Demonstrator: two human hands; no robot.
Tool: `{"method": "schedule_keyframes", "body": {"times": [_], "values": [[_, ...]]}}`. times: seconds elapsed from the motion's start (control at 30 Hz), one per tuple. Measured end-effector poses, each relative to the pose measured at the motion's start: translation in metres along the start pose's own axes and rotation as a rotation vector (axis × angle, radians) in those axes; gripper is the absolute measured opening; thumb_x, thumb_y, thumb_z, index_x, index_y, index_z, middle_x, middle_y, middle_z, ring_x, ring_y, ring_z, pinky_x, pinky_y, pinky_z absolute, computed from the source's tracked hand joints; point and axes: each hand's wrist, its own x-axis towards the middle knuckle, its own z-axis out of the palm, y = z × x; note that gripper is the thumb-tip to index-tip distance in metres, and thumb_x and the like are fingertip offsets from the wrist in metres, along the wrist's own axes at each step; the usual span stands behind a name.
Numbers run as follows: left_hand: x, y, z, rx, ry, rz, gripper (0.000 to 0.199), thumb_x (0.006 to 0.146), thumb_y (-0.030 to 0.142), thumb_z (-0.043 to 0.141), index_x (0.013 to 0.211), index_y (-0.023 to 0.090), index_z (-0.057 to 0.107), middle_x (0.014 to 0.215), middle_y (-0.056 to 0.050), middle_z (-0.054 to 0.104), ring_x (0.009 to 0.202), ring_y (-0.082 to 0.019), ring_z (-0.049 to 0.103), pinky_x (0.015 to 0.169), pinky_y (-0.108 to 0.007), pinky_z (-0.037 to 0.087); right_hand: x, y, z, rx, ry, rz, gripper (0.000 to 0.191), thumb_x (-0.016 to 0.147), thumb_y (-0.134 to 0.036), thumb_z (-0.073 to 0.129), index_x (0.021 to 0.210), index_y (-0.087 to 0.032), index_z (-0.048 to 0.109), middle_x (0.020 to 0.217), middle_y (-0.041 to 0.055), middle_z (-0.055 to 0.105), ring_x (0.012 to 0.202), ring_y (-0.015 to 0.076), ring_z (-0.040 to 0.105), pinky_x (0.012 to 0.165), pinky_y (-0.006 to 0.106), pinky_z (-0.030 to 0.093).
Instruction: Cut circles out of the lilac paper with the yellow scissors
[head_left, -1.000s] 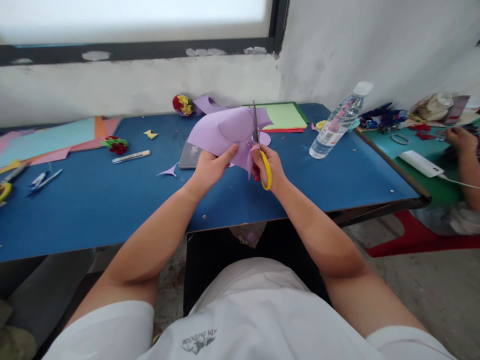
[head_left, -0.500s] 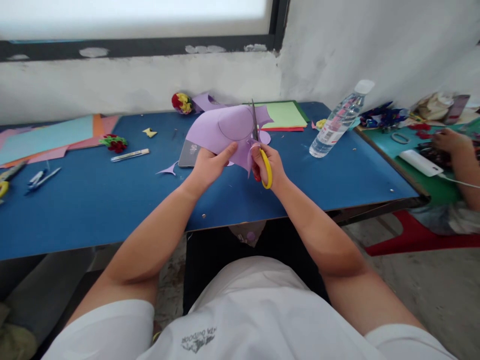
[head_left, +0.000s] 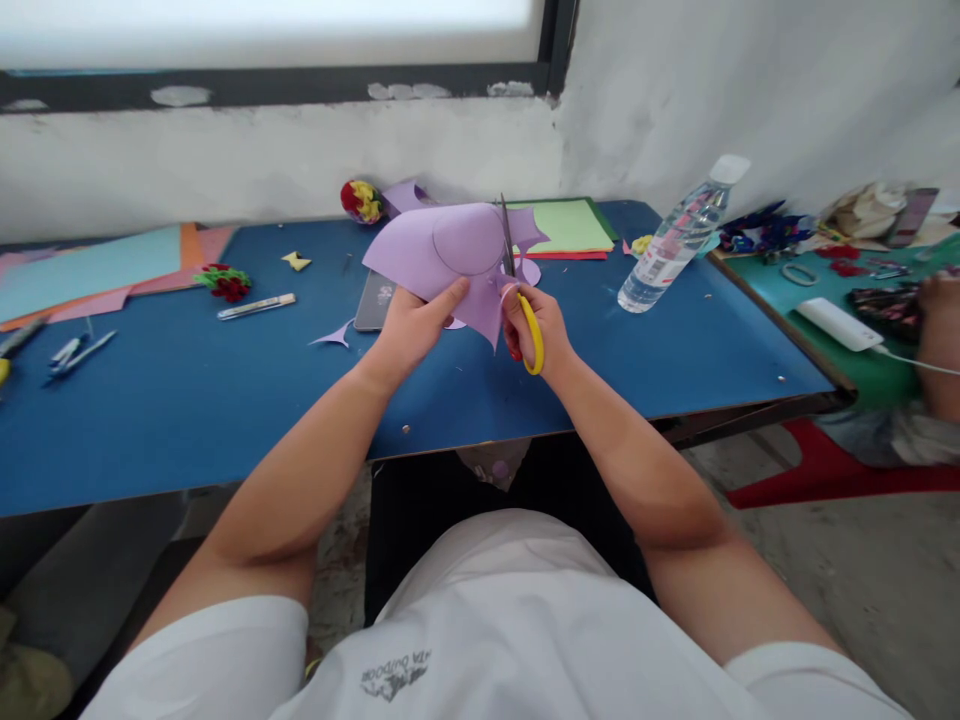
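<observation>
Left hand (head_left: 420, 322): thumb and fingers pinch a curved sheet of lilac paper (head_left: 405, 248), marked with a drawn circle (head_left: 469, 242), above the blue tabletop (head_left: 225, 410). Right hand (head_left: 546, 322): fingers grip yellow-handled metal scissors (head_left: 533, 335), blades at the sheet's right-hand part. A flat grey object (head_left: 369, 308), partly hidden, and a clear plastic bottle (head_left: 660, 262) flank the hands.

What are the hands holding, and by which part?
The left hand holds purple paper by its near edge; the right hand, scissors by the handles.
</observation>
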Motion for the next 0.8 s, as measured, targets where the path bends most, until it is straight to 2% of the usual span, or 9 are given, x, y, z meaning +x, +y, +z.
{"method": "schedule_keyframes", "body": {"times": [0.23,0.4,0.57,0.8], "values": [[0.0032,-0.0001,-0.0016,-0.068,-0.078,0.023,0.051,0.072,0.060,0.110,0.078,0.024,0.075,0.065,0.000,0.066,0.057,-0.013,0.057,0.053,-0.027,0.049,-0.0006,-0.0014,-0.0006,0.004,-0.002,0.018,0.093,0.084,-0.124,0.070,0.085,-0.031,0.059,0.058,-0.0051,0.047,0.048,0.0175,0.051,0.046,0.033,0.041],[0.0028,0.0028,-0.0019,-0.073,-0.061,-0.002,0.052,0.069,0.060,0.111,0.080,0.024,0.076,0.065,0.001,0.065,0.058,-0.014,0.059,0.054,-0.028,0.049,-0.0007,-0.0038,-0.0005,0.007,0.001,0.023,0.096,0.080,-0.126,0.070,0.086,-0.031,0.059,0.058,-0.0051,0.047,0.049,0.0178,0.052,0.046,0.033,0.042],[0.0036,0.0024,-0.0014,-0.105,-0.066,-0.008,0.044,0.073,0.053,0.110,0.083,0.023,0.078,0.068,0.000,0.066,0.058,-0.014,0.059,0.055,-0.029,0.048,0.0019,0.0024,0.0002,0.005,0.005,0.023,0.095,0.080,-0.126,0.071,0.090,-0.032,0.062,0.057,-0.0059,0.045,0.048,0.0187,0.053,0.046,0.033,0.042],[0.0044,-0.0012,-0.0027,-0.157,-0.082,0.051,0.040,0.077,0.050,0.109,0.078,0.023,0.080,0.067,-0.001,0.068,0.056,-0.013,0.056,0.054,-0.028,0.045,0.0009,0.0002,0.0000,0.029,0.011,0.056,0.095,0.078,-0.124,0.075,0.085,-0.031,0.062,0.060,-0.0038,0.050,0.049,0.0177,0.053,0.045,0.035,0.043]]}}
